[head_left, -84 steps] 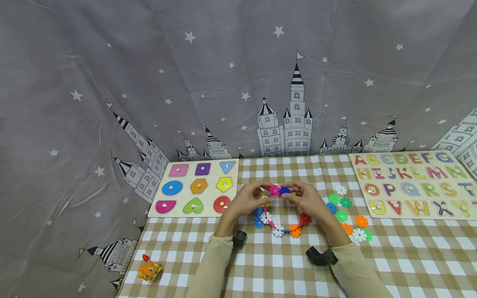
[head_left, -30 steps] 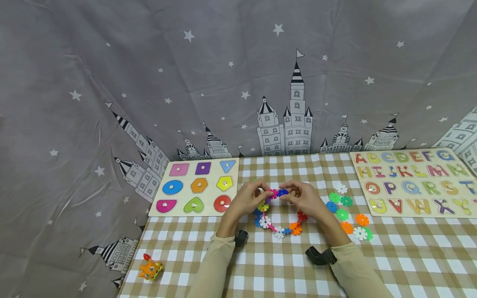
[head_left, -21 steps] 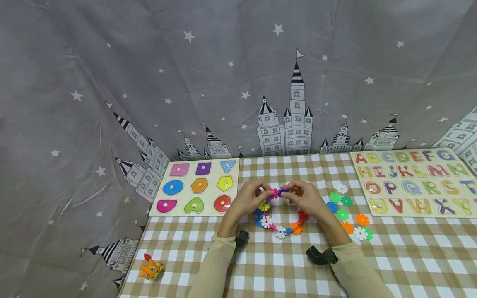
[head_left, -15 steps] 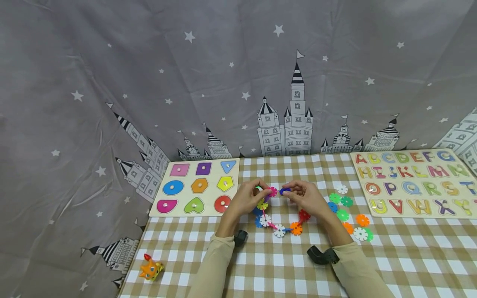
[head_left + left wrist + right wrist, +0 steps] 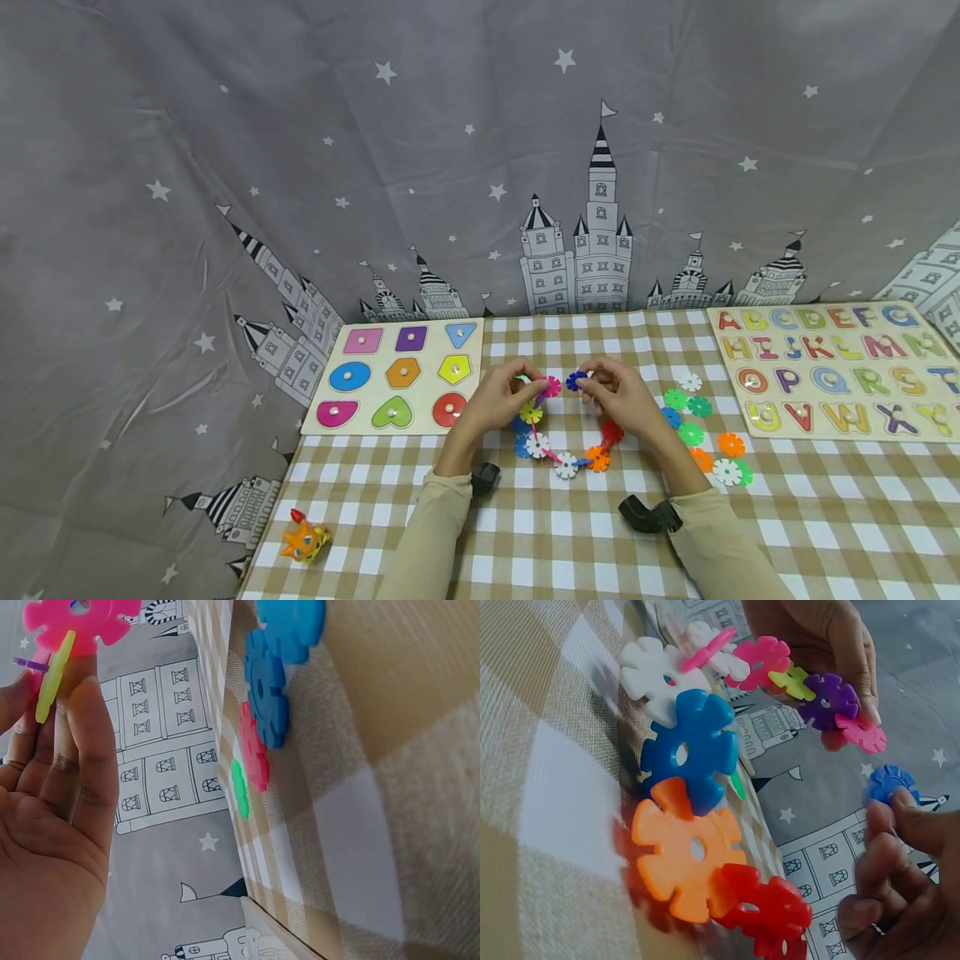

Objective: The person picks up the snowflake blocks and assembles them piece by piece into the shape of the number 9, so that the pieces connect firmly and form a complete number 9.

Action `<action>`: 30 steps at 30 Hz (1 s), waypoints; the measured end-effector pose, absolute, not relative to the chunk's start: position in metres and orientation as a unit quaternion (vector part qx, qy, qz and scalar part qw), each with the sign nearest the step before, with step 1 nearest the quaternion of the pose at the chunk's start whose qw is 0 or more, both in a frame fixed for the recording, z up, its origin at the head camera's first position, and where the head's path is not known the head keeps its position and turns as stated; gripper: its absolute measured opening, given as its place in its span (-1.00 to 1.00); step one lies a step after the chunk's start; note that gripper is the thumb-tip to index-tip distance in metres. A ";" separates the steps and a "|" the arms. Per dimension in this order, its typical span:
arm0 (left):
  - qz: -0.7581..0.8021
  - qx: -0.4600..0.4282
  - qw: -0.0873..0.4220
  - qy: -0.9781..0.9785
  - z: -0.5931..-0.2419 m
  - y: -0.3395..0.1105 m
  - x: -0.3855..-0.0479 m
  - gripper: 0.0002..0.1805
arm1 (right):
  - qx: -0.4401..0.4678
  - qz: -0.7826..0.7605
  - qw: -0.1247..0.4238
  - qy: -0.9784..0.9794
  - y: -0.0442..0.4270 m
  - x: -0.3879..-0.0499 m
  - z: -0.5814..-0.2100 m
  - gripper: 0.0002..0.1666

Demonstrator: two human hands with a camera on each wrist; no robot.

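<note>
In the head view my left hand [image 5: 501, 398] pinches the pink disc [image 5: 552, 386] at one end of a curved chain of notched discs. My right hand [image 5: 621, 395] holds a dark blue disc [image 5: 576, 381] between thumb and fingers, a small gap from the pink one. The right wrist view shows the blue disc [image 5: 892, 784] apart from the pink end disc [image 5: 862, 733], which joins a purple disc [image 5: 829, 702]. Further along the chain come yellow, pink, white, blue, orange [image 5: 686, 859] and red discs [image 5: 765, 904]. In the left wrist view, a yellow disc [image 5: 55, 679] stands edge-on by my fingers.
Loose green [image 5: 691, 433], white, blue and orange discs lie right of the chain. A shape puzzle board [image 5: 378, 396] is at the left, a letter board [image 5: 810, 329] at the right, and a small orange toy [image 5: 305, 542] at the front left. Blue discs [image 5: 267, 690] lie near my left hand.
The dark blue disc, earlier against the pink disc, is now apart from it. My right hand has drawn slightly to the right with it, and the blue disc's face has turned more into view.
</note>
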State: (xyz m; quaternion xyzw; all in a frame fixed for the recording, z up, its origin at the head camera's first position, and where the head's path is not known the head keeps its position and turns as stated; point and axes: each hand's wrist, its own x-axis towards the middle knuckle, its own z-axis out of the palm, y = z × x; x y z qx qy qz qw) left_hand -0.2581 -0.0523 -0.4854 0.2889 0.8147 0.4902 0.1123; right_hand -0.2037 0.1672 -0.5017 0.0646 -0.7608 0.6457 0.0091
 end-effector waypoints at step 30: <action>0.490 0.307 0.108 0.809 -0.483 -0.051 -0.256 -0.84 | 0.091 0.647 0.025 -0.756 0.167 -0.203 -0.504 -0.83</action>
